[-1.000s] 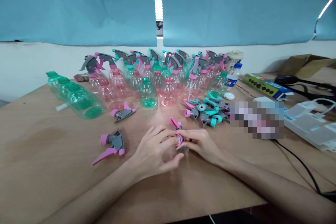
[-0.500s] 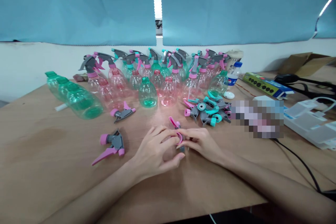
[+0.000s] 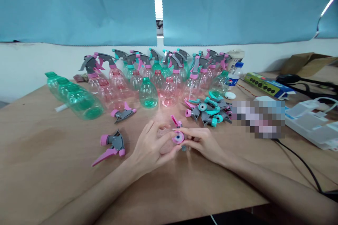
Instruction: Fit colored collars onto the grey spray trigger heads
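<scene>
The left hand point(image 3: 150, 145) is curled with its palm hollow, thumb and index finger brought together on the pink collar of a spray head point(image 3: 178, 137); its other fingers arch over to the far side. The right hand point(image 3: 204, 144) meets it from the other side, thumb and forefingers nipped on the same spray head beside the collar, the remaining fingers folded in. Both hands are thus closed on one piece, which is held between them above the near middle of the table point(image 3: 66, 186). The round opening of its collar is turned toward the viewer, showing a pale ring with a dark centre, and its pink trigger points up and away.

Left of the hands lie two loose pink-and-grey spray heads, a nearer one point(image 3: 116, 143) and a farther one point(image 3: 124, 113). Beyond the right hand is a heap of teal, pink and grey spray heads point(image 3: 211, 110).

Farther off, an uncapped green bottle point(image 3: 148, 95) stands beside an uncapped pink bottle point(image 3: 169, 94), with a row of green bottles point(image 3: 83, 101) to the left. Behind them crowd bottles fitted with spray heads point(image 3: 194, 86). A blue-capped drink bottle point(image 3: 235, 77) stands at their right, near a printed box point(image 3: 266, 85).
</scene>
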### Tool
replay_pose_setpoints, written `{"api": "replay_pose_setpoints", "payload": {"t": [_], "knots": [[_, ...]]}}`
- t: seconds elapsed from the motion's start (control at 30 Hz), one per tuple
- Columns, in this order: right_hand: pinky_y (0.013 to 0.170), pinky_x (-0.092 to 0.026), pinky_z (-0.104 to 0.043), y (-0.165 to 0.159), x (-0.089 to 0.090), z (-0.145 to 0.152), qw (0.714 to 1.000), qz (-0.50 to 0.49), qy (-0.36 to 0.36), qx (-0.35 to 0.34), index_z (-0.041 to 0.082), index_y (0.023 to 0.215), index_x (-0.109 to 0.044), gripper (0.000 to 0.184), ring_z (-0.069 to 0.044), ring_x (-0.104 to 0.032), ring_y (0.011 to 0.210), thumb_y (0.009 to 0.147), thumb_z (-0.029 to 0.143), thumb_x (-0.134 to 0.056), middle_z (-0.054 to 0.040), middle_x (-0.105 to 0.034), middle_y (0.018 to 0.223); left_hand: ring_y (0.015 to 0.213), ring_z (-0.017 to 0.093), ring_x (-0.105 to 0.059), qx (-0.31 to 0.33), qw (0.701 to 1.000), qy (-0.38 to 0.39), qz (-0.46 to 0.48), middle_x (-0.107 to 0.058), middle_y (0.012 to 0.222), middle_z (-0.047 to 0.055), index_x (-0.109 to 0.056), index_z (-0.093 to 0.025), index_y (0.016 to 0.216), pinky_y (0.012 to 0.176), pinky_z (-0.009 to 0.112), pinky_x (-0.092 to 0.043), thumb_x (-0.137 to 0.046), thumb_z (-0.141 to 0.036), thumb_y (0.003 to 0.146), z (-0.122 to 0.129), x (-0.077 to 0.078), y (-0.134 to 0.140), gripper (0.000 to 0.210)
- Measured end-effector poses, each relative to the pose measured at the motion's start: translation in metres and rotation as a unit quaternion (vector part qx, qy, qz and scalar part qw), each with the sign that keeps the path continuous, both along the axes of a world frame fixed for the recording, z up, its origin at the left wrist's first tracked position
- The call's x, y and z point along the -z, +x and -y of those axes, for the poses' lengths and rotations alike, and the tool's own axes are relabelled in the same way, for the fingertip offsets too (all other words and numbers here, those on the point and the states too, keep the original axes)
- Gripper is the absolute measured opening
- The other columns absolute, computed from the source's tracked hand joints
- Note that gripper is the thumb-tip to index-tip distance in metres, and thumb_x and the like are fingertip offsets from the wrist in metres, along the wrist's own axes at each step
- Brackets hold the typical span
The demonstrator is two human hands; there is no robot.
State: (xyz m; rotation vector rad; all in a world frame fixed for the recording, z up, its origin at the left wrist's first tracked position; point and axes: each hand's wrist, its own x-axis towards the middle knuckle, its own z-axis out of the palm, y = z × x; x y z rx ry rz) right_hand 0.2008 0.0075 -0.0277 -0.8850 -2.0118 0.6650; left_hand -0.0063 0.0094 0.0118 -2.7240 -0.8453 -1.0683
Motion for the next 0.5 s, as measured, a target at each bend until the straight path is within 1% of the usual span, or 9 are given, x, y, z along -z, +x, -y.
{"api": "replay_pose_setpoints", "payload": {"t": [0.07,0.13,0.23,0.33,0.5], "knots": [[0.067,-0.051,-0.021,-0.0014,0.0002,0.0007,1.0,0.002,0.001,-0.016,0.019,0.111,-0.066,0.03,-0.013,-0.066,0.072,0.085,0.033,-0.061,-0.0024,-0.073,0.089,0.087,0.021,-0.049,0.007,0.999,-0.032,0.006,-0.052,0.1,0.01,-0.064,-0.018,0.099,0.073,0.034,-0.046,-0.059,-0.025,0.083,0.0027,0.0005,0.0021,0.018],[0.069,-0.051,-0.021,-0.0027,0.0002,0.0014,0.999,0.006,0.0,-0.041,0.018,0.108,-0.067,0.028,-0.013,-0.066,0.074,0.085,0.032,-0.061,-0.0023,-0.073,0.089,0.089,0.021,-0.049,0.028,0.997,-0.069,0.014,-0.052,0.101,0.009,-0.064,-0.018,0.097,0.074,0.033,-0.046,-0.058,-0.022,0.083,0.0059,0.0019,0.0042,0.016],[0.073,-0.051,-0.021,-0.0031,-0.0004,0.0016,0.999,0.01,0.0,-0.053,0.018,0.11,-0.066,0.027,-0.013,-0.067,0.08,0.086,0.029,-0.061,-0.0028,-0.073,0.094,0.09,0.02,-0.05,0.058,0.993,-0.099,0.023,-0.052,0.099,0.009,-0.065,-0.018,0.092,0.075,0.033,-0.046,-0.056,-0.018,0.083,0.0084,0.004,0.0052,0.012],[0.072,-0.051,-0.022,-0.002,-0.0019,0.0013,0.999,0.016,-0.006,-0.036,0.021,0.108,-0.068,0.024,-0.013,-0.066,0.078,0.086,0.028,-0.061,-0.0021,-0.072,0.097,0.09,0.02,-0.05,0.05,0.994,-0.093,0.018,-0.053,0.101,0.008,-0.065,-0.019,0.094,0.076,0.034,-0.047,-0.055,-0.019,0.084,0.0061,0.0042,0.0037,0.014],[0.066,-0.051,-0.021,-0.0011,-0.0036,0.0018,0.999,0.008,-0.029,-0.014,0.021,0.105,-0.069,0.024,-0.013,-0.065,0.07,0.085,0.031,-0.062,-0.0014,-0.073,0.089,0.091,0.022,-0.051,0.005,0.998,-0.057,0.023,-0.053,0.102,0.009,-0.065,-0.021,0.096,0.076,0.037,-0.047,-0.058,-0.021,0.082,0.0017,0.0017,0.0018,0.016]]}}
